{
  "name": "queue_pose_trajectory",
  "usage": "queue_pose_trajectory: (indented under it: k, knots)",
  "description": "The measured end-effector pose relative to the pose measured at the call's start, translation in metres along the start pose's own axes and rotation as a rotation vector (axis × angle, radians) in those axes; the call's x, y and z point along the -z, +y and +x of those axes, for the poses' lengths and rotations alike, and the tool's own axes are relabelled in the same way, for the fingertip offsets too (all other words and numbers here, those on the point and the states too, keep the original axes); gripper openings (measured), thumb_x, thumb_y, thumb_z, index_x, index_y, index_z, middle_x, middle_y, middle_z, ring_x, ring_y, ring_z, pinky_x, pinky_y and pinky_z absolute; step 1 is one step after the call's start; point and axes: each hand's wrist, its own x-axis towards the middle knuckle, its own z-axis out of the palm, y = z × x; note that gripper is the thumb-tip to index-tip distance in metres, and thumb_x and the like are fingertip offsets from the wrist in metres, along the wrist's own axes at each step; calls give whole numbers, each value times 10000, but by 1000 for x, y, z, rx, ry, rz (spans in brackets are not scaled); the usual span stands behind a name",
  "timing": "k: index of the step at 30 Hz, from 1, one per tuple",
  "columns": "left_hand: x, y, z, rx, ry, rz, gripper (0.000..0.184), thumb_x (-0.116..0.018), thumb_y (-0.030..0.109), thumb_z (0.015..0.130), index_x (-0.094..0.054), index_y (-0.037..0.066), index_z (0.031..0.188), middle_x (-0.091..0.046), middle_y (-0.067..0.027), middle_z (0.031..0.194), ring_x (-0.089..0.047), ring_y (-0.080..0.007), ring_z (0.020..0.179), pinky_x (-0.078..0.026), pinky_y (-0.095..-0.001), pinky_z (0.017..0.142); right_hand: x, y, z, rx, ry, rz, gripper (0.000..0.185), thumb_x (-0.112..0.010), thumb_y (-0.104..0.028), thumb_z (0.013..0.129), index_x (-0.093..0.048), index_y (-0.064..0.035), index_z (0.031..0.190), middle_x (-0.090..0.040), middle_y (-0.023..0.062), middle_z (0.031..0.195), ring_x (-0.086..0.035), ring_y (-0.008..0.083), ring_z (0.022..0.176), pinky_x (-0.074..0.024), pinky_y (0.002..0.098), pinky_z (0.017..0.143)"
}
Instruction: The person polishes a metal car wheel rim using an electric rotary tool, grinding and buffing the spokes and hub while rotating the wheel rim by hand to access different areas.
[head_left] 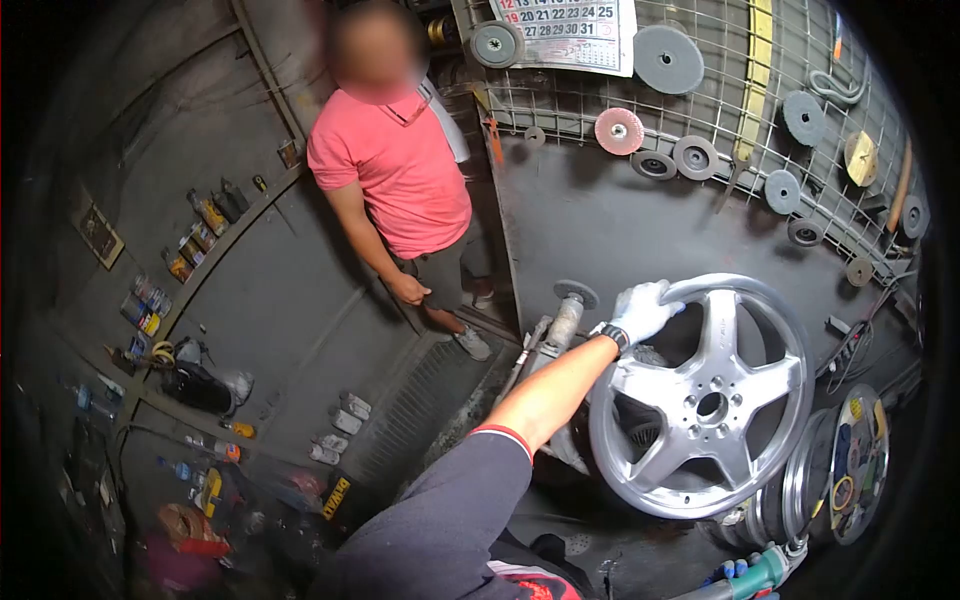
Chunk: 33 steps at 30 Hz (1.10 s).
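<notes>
A silver five-spoke alloy wheel (722, 335) stands tilted up in front of me, its spoked face toward the camera. My left hand (643, 312), in a white glove with bluish fingertips, is closed over the wheel's upper left edge. At the bottom edge of the view is a teal angle grinder (768, 572) with a metal head, below the wheel. My right hand (735, 570) is wrapped round its body; only some blue-gloved fingers show, and the rest lies out of frame. A wristwatch (615, 338) sits on my left wrist.
A person in a pink shirt (405, 175) stands ahead to the left. Grinding discs (668, 60) hang on a wire grid. A bench machine with a disc (567, 315) is left of the wheel. More rims (800, 480) lean at right. Bottles and cans (205, 215) line a wall ledge.
</notes>
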Motion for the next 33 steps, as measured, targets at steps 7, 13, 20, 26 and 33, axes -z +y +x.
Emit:
queue_pose_trajectory:
  k: [7, 13, 20, 26, 33]
  knots:
    - [-5, 14, -152, -51, 40, -336, 795, -733, 357, 792, -369, 56, 1432, -409, -240, 1350, -408, -414, 1265, -364, -506, 1073, -27, 75, -12, 44, -159, -7, 653, -506, -461, 968, -369, -11, 1421, -540, 210, 1275, -618, 325, 932, -530, 466, 832]
    - [36, 13, -305, -185, -930, -1353, 847, -763, 248, 804, -271, 48, 1464, -522, -129, 1233, -546, -232, 1108, -477, -389, 955, -143, 168, -55, 40, 169, -104, 663, -439, -599, 970, -473, -61, 1356, -648, 156, 1097, -667, 223, 764, -577, 340, 634]
    - [132, -45, -289, -129, -1117, -993, 672, -775, 279, 759, -471, 15, 1296, -607, -78, 1085, -554, -160, 996, -467, -331, 900, -132, 176, -76, -253, 110, -953, 589, -456, -477, 1014, -462, -24, 1390, -591, 122, 1243, -584, 217, 1117, -430, 353, 1008]
    - [144, -72, -284, -105, -1071, -991, 696, -767, 260, 764, -459, 9, 1335, -603, -100, 1138, -544, -169, 1040, -454, -331, 933, -222, 108, -92, 437, 336, -1186, 606, -440, -459, 991, -400, -55, 1441, -514, 176, 1365, -560, 326, 1123, -456, 449, 929]
    - [162, -76, -269, -49, -1102, -1061, 673, -761, 265, 777, -463, -11, 1314, -600, -98, 1122, -546, -164, 1025, -448, -332, 945, -241, 78, -122, 813, 585, -1274, 462, -496, -307, 1016, -455, 6, 1354, -581, 221, 1242, -642, 353, 952, -568, 440, 783]
